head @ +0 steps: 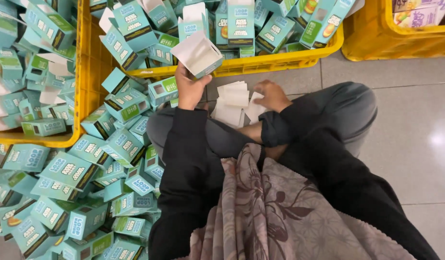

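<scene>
At far left, a yellow plastic crate [83,72] holds loose teal cartons. Just right of it and below, a heap of teal cartons [83,192] lies on the floor beside the person's left knee.

The left hand [189,89] is raised in front of a second yellow crate [275,61], which is also filled with teal cartons. The fingers are closed around the lower end of 1 open teal carton [199,54]. The carton is tilted, its white flap is up and its white interior faces the camera.

To the right, a stack of white folded inserts [233,102] rests on the person's lap, between the 2 hands. The right hand [271,95] lies on the right edge of this stack, fingers curled; it appears to pinch 1 sheet, but the contact is not clear.

A third yellow crate [376,41] with pale packets stands at top right on the grey tiled floor [415,139].
</scene>
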